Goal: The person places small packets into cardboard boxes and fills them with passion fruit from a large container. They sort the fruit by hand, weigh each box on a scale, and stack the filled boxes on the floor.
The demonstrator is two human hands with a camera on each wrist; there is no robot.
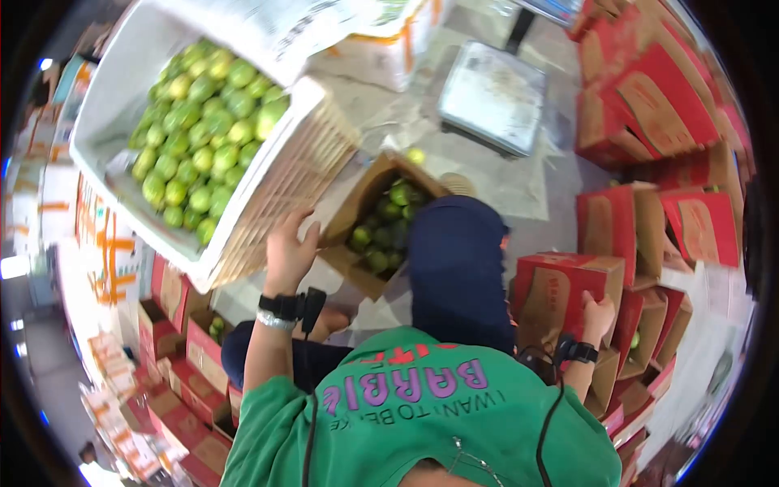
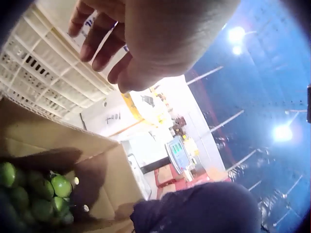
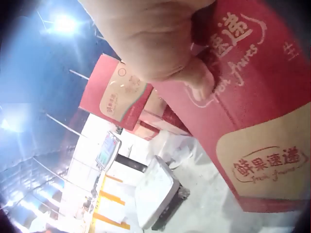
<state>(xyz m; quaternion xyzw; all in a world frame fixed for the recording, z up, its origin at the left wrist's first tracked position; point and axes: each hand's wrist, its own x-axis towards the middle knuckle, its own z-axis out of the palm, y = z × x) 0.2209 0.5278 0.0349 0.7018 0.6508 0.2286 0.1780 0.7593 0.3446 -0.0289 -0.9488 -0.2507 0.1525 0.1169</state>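
Observation:
Green fruit (image 1: 387, 219) lies inside an open cardboard box (image 1: 347, 213) on the floor between the legs. The left hand (image 1: 290, 252) hovers just left of that box, beside the white crate (image 1: 280, 187), fingers spread and holding nothing; in the left wrist view the same hand (image 2: 146, 43) hangs above the box (image 2: 58, 133). On the right side, the right hand (image 1: 598, 318) grips a red and brown carton (image 1: 560, 288) beside the knee. The right wrist view has that hand (image 3: 155, 43) with its thumb against the carton's red face (image 3: 243, 107); its other fingers are mostly hidden.
Yellow-green fruit (image 1: 207, 130) fills the lined white crate. A scale (image 1: 495, 93) stands on the floor ahead. Red cartons (image 1: 649, 105) are stacked along the right, and more cartons (image 1: 182, 406) stand at lower left. One loose fruit (image 1: 415, 156) lies beyond the open box.

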